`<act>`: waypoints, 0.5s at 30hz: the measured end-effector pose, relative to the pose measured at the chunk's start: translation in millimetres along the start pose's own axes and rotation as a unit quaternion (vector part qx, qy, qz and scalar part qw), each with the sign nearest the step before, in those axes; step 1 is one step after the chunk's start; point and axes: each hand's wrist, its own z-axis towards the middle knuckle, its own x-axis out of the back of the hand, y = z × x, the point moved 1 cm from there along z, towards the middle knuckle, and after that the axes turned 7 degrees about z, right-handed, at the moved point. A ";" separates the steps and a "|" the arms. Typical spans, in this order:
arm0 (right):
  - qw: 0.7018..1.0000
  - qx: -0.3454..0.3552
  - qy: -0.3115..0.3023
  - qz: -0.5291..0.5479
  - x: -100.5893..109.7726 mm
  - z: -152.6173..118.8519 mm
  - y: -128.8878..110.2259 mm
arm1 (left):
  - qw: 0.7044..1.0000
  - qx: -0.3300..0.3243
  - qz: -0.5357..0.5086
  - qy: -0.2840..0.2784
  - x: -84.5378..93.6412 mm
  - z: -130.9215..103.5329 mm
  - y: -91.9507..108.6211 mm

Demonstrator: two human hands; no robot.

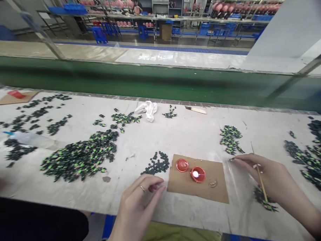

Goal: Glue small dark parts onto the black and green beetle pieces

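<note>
My left hand (139, 199) rests near the table's front edge, fingers pinched together, just below a small heap of plain black discs (157, 163); whether it holds a disc I cannot tell. My right hand (264, 173) lies to the right of a brown cardboard sheet (216, 191) and grips a thin wooden stick (259, 172), with its fingertips on a small black-and-green piece at the sheet's right edge. On the cardboard sit two red caps (182, 165), one (198, 174) holding a white blob.
A big heap of black-and-green pieces (82, 154) lies to the left, smaller heaps (230, 138) at centre right and more at the far right (312, 157). A white cloth (148, 109) lies at the back. Behind the table runs a green conveyor (162, 82).
</note>
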 end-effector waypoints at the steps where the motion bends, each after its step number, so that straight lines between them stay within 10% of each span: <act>1: 1.000 0.005 0.013 -0.024 0.6 5.9 4.4 | 1.000 0.004 0.028 0.003 3.5 -1.8 -6.8; 8: 0.970 0.058 0.202 -0.118 -4.6 -24.3 8.5 | 0.989 -0.029 0.147 0.005 -16.0 7.0 -15.3; 15: 0.969 0.121 0.214 -0.035 -20.5 -83.8 26.2 | 0.980 -0.055 0.191 -0.018 -20.6 23.2 -14.0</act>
